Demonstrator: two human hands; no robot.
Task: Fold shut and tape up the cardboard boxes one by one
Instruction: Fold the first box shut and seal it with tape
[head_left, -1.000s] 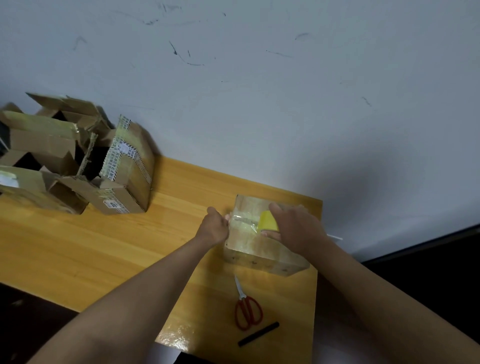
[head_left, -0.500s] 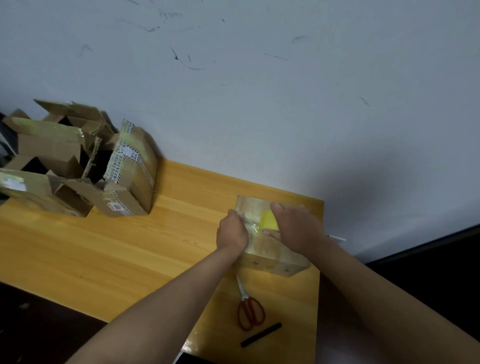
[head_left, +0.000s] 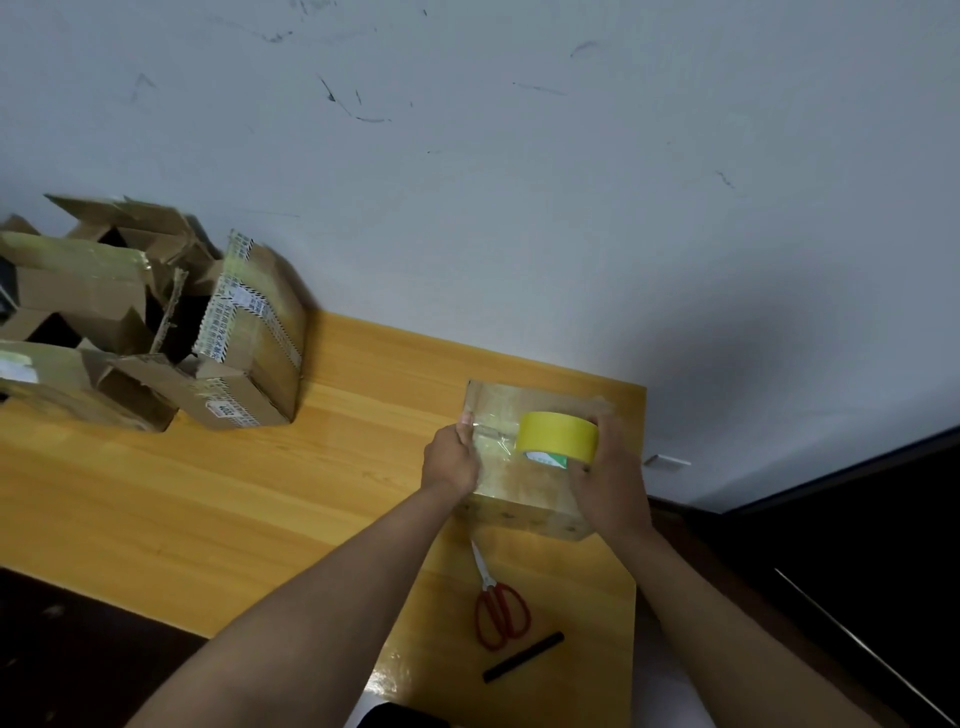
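A small closed cardboard box (head_left: 524, 501) stands near the right end of the wooden table (head_left: 208, 493). My right hand (head_left: 608, 478) grips a yellow roll of tape (head_left: 556, 434) over the box's top. A clear strip of tape (head_left: 493, 434) runs from the roll leftward across the lid. My left hand (head_left: 449, 457) sits at the box's left edge with its fingers curled on the strip's end; part of the box's left side is hidden behind it.
Red-handled scissors (head_left: 498, 605) and a black marker (head_left: 522, 664) lie in front of the box. A heap of open cardboard boxes (head_left: 119, 317) fills the table's far left, against the white wall (head_left: 519, 182). The table's right edge is just past the box.
My right hand has pulled the roll rightward and tipped it up, so more of it shows and a strip spans the lid. My left hand moved onto the box's left top edge.
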